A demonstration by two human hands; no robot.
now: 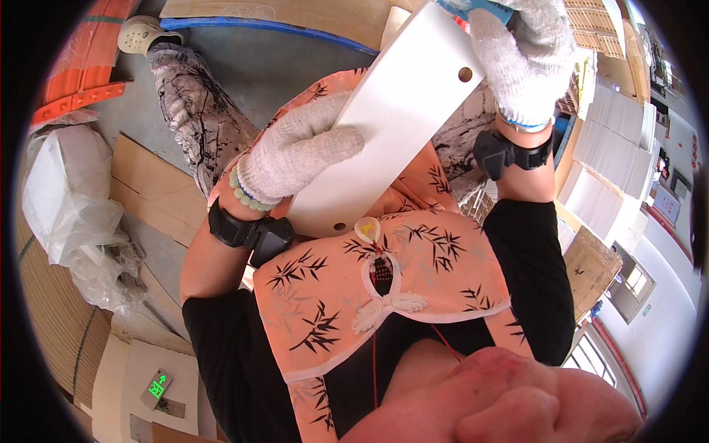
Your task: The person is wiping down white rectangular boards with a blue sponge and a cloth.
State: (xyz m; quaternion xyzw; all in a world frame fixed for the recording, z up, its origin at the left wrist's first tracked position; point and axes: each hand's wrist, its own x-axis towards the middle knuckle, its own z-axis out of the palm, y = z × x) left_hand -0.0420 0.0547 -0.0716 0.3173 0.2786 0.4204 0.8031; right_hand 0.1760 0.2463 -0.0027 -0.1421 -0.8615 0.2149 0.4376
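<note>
Both gloved hands are apart: the left hand (295, 151) clasps the left edge of a white board (391, 118), thumb on top, the board slanting from mid-frame to the upper edge. At upper right, the right hand (524, 66) grips a blue piece (498, 11) by the board's upper end.

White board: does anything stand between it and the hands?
Only the glove stands between the left hand and the white board; its thumb lies on the board's face. By the right hand, a blue object shows near the board's upper end; whether it separates hand and board, I cannot tell.
</note>
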